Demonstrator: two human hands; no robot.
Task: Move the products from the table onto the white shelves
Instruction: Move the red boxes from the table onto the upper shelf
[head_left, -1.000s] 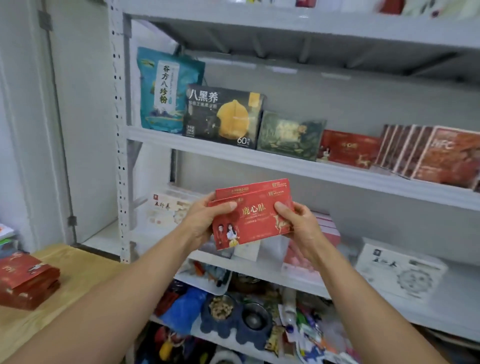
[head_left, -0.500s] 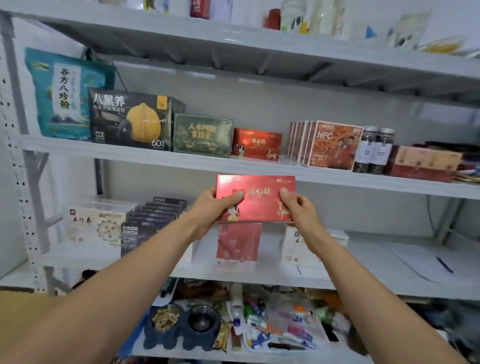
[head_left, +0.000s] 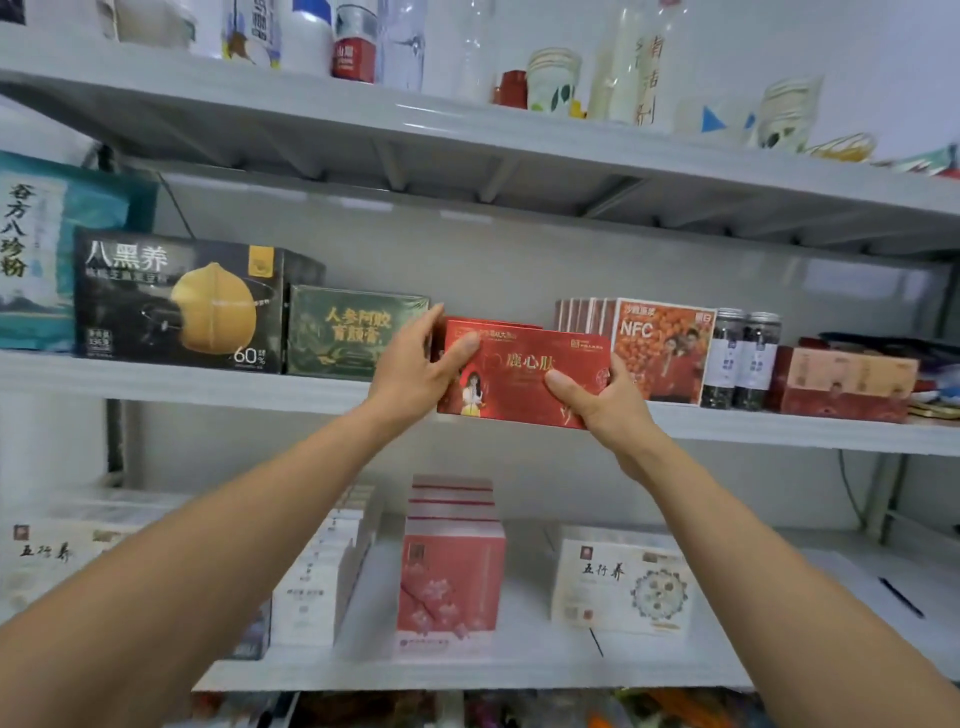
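I hold a flat red box (head_left: 524, 371) upright between both hands at the front edge of the middle white shelf (head_left: 208, 382). My left hand (head_left: 415, 366) grips its left end, thumb across the front. My right hand (head_left: 597, 397) grips its lower right corner. The box sits in the gap between a dark green box (head_left: 343, 332) and a row of orange NFC boxes (head_left: 660, 348). The red top of another box (head_left: 493, 323) shows just behind it.
A black box with a yellow fruit (head_left: 176, 301) and a teal bag (head_left: 36, 249) stand at the left, two jars (head_left: 743, 358) and tan boxes (head_left: 847, 379) at the right. The top shelf (head_left: 467, 130) carries bottles and cups. Pink (head_left: 449, 582) and white (head_left: 623, 582) boxes fill the lower shelf.
My hands have raised the red box from chest height up to the middle shelf, into the gap beside the green box. My view has shifted right and closer to the shelves.
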